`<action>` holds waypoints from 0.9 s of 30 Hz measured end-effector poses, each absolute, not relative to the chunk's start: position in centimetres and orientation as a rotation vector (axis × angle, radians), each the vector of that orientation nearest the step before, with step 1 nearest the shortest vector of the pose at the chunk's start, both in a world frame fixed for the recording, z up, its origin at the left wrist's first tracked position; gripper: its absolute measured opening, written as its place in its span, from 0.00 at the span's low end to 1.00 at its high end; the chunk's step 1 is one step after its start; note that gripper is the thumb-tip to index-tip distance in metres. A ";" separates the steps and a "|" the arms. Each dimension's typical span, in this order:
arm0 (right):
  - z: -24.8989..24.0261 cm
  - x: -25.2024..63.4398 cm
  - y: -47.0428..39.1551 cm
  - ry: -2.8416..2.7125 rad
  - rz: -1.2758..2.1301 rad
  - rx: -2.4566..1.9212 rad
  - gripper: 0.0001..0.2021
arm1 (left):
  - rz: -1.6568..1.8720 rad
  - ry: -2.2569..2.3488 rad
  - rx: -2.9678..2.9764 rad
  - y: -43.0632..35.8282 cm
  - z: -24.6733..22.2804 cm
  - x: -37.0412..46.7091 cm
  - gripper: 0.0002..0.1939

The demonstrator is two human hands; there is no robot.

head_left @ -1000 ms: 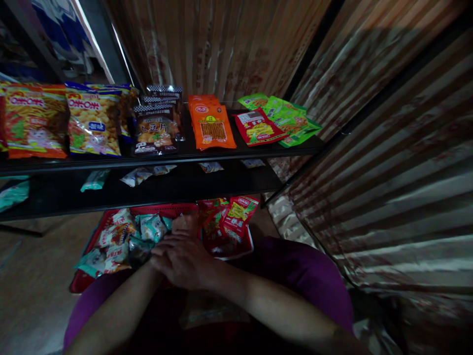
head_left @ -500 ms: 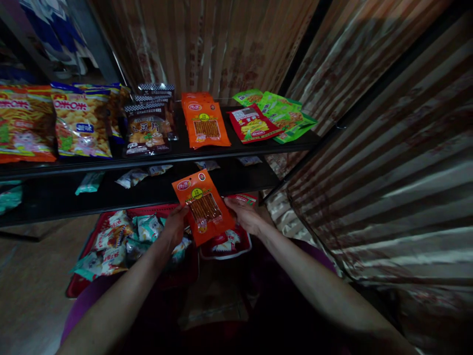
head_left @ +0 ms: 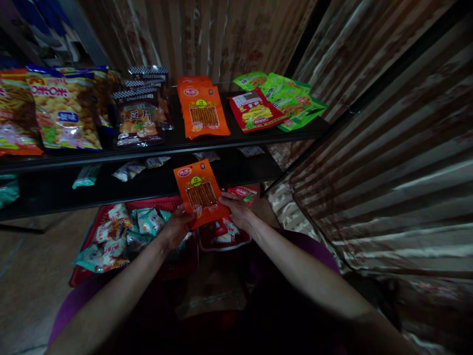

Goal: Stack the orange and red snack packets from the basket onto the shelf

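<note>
Between my two hands is an orange snack packet [head_left: 201,192] with a clear window showing brown sticks. My left hand [head_left: 177,227] grips its lower left edge, and my right hand [head_left: 236,207] pinches its right edge. The packet is in front of the lower shelf, above two red baskets. On the upper shelf, a stack of matching orange packets [head_left: 204,116] leans back. Right of that stack lie a red snack packet [head_left: 256,109] and several green packets [head_left: 290,101]. Brown potato-chip packets [head_left: 138,121] stand on its left.
Below the shelf, a red basket [head_left: 83,264] holds several teal and white packets. A smaller red basket [head_left: 225,247] holds red and white packets. Small packets [head_left: 129,170] lie on the lower shelf [head_left: 48,197]. Large puffed-snack bags [head_left: 64,116] stand at upper left. A pleated curtain [head_left: 388,197] hangs at right.
The orange packet has risen slightly and turned more upright in my hands. My left hand has shifted toward its bottom corner. The camera view has shifted a little.
</note>
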State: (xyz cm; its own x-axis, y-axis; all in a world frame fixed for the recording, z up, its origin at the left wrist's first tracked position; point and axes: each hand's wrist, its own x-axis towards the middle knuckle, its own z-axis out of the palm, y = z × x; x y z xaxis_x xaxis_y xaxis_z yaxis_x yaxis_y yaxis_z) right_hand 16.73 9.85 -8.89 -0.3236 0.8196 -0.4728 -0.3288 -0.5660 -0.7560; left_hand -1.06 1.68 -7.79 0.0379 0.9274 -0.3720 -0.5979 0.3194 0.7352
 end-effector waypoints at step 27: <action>-7.2 17.5 8.7 -0.966 2.216 -0.871 0.24 | 1.199 0.996 0.517 1.8 -7.6 -2.1 0.24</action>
